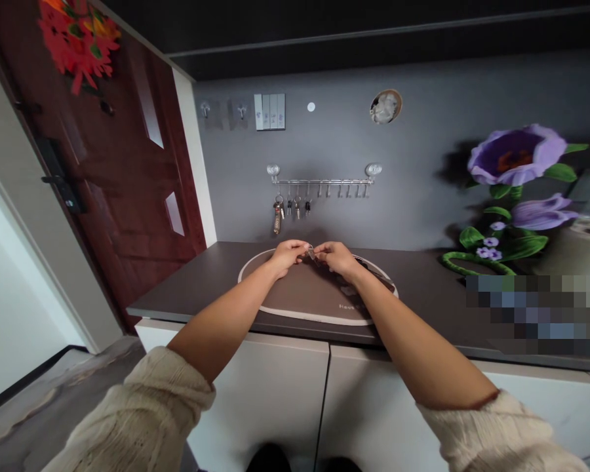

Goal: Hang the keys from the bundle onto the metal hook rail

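My left hand (289,255) and my right hand (335,257) meet just above an oval brown mat (295,295) with a pale border. Pinched between the fingertips of both is a small metal key ring (311,252); its details are partly covered by my fingers. Behind them, several bunches of keys (297,208) hang from the left part of a clear hook rail (324,182) on the wall. A dark item (378,275) lies on the mat's right side, partly hidden by my right hand and forearm.
The mat lies on a dark countertop (187,282) above white cabinet doors (260,387). To the right stand purple artificial flowers (518,154) beside a blurred-out patch. A dark red door (128,164) is at the left. A dark overhead cabinet (349,33) spans the top.
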Motion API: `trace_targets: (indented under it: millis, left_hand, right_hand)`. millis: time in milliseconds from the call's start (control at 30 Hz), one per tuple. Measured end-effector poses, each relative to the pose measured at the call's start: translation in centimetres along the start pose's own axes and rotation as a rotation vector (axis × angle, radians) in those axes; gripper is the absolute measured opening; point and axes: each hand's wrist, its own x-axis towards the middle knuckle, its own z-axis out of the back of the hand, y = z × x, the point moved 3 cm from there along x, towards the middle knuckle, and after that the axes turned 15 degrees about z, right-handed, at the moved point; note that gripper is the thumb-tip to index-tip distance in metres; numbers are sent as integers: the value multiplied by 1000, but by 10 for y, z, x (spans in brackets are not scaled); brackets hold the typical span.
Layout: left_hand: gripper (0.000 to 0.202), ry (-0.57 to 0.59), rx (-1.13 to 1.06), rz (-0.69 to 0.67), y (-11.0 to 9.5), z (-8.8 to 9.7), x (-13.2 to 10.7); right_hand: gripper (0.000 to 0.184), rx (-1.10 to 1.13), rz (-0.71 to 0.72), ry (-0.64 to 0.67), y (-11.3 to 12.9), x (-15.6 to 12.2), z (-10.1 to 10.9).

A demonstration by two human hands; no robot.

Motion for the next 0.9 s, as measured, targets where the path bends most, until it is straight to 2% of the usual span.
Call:
trace_targets:
  millis: [233,567,767,900]
  left_hand:
    - [23,39,-211,76,-1,0,0]
    - [23,113,-290,119,-1,-6,-3]
    - [26,157,-278,93,-3,-10,-7]
    - [30,91,-210,60,-5,-9,-9]
  right_hand:
    - [16,101,29,-23,13,-2,0]
    - [27,21,213,-72,-2,4,0]
    - [29,-6,189,-131,-3,3,4]
    - [31,13,134,-164,-3,1,6]
